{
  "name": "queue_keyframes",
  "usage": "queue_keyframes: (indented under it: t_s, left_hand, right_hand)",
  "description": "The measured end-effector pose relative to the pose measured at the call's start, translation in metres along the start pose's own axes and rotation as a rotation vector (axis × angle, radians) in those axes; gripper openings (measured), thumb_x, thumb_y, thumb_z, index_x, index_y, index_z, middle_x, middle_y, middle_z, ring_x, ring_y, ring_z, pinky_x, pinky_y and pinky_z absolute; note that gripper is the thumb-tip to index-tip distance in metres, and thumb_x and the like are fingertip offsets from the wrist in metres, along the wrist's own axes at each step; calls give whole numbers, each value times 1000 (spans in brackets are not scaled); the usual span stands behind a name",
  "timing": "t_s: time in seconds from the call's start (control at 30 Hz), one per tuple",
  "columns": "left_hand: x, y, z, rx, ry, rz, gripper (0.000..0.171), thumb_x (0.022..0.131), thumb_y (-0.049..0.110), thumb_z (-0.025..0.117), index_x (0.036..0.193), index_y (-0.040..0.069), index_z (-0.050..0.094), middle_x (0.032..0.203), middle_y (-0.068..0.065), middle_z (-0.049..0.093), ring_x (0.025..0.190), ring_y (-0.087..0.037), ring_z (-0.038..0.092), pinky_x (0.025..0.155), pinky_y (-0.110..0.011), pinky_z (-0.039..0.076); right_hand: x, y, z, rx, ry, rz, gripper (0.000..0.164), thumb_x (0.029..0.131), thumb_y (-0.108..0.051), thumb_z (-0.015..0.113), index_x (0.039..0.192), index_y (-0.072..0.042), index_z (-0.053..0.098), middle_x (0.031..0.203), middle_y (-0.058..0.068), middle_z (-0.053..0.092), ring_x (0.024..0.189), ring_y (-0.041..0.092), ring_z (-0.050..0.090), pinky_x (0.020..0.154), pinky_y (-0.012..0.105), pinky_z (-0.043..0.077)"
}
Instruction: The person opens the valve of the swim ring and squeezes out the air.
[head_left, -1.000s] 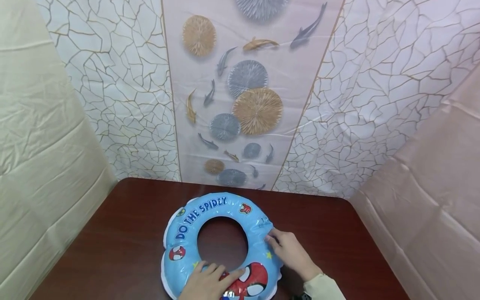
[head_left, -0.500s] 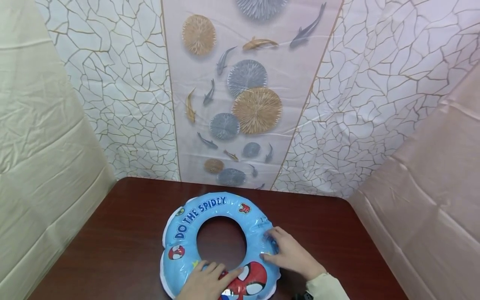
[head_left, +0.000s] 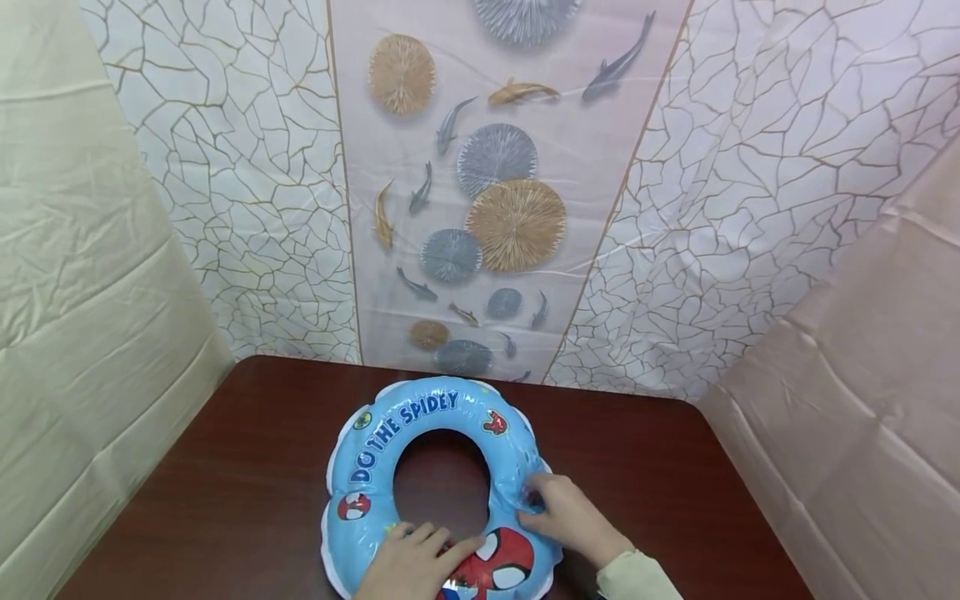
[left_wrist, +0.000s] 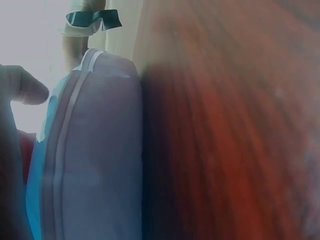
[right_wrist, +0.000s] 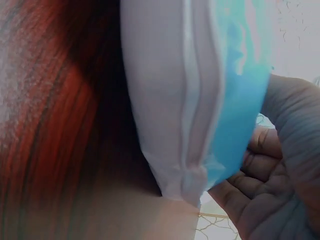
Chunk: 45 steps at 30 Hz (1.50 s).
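Blue infl. ring [head_left: 377, 492] on tbl [head_left: 217, 500], both hands [head_left: 416, 565] [head_left: 572, 518] touching.

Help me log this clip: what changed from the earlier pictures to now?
The right hand shifted slightly nearer the person on the blue, glossy plastic inflatable ring and now pinches its surface. The dent in the ring's right side reaches closer to the hole. Unchanged: the left hand rests on the near side; the ring lies on the reddish-brown wood-grain table.
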<state>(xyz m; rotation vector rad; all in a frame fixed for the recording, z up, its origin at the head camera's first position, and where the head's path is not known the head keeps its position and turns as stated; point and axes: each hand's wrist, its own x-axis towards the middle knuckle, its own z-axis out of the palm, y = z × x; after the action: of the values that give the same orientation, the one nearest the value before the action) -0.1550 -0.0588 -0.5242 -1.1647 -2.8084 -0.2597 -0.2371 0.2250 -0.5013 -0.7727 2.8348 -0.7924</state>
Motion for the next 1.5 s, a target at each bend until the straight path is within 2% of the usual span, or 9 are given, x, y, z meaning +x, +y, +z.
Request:
queue_keyframes:
  t_s: [0.2,0.37,0.7,0.93,1.03,1.13,1.27,1.37,1.5]
  left_hand:
    - [2,0,-2,-99,-54,-48,83,80,90,39,150,45,38,113,12,60,99,-13,55,86,-45,49]
    - [3,-2,-1,-119,-78,-52,85,78,90,39,151,46,36,113,12,58,100,-13,54,88,-45,48]
    - [2,-3,6,-125,-40,-49,85,79,90,39,150,45,38,111,12,58,98,-11,54,85,-41,47]
    - [2,-2,5,-184,-73,-73,85,78,90,44,151,48,34,115,12,59,98,-11,56,89,-43,50]
    - [2,-2,6,-174,-43,-43,84,79,88,43,153,50,29,117,11,58,99,-11,56,88,-44,52]
    - [4,-4,8,-126,-1,23,84,82,86,40,156,50,23,126,9,56,105,-13,55,87,-42,54]
    - [7,-7,7,-78,2,95,82,86,83,39,157,49,19,136,6,53,113,-15,54,88,-41,54]
    - [9,-10,6,-70,-22,113,81,86,82,41,157,50,19,131,7,55,110,-14,54,88,-41,53]
    - [10,-10,8,-84,-58,96,79,86,82,41,156,52,20,116,8,56,100,-13,54,86,-41,52]
  right_hand:
    - [1,1,3,2,-2,-5,18,84,-20,80,94,-8,70,83,-5,66,73,4,59,66,26,54]
    - [0,-2,3,-12,-16,9,18,83,-20,80,94,-8,72,82,-5,66,72,5,58,65,26,54]
    - [-1,-2,4,14,-11,-15,15,83,-17,79,95,-11,72,85,-7,67,76,3,60,67,26,54]
    - [1,-2,4,5,-25,-11,12,82,-16,80,91,-12,73,80,-9,67,70,1,57,64,25,53]
    - [2,-2,4,-5,-35,-11,12,82,-17,80,90,-13,73,78,-9,67,68,1,56,62,25,52]
    - [3,0,5,-21,-35,-17,12,82,-18,81,89,-13,74,76,-10,66,65,0,55,61,24,51]
    - [4,1,5,-33,-26,-13,11,81,-19,81,88,-14,74,73,-12,65,63,0,53,59,24,49]
    - [5,1,6,-24,-25,-4,11,80,-19,81,87,-14,74,71,-13,63,61,1,52,58,23,48]
    - [4,1,8,-6,-35,3,11,80,-20,81,85,-15,73,68,-14,60,59,1,51,56,23,47]
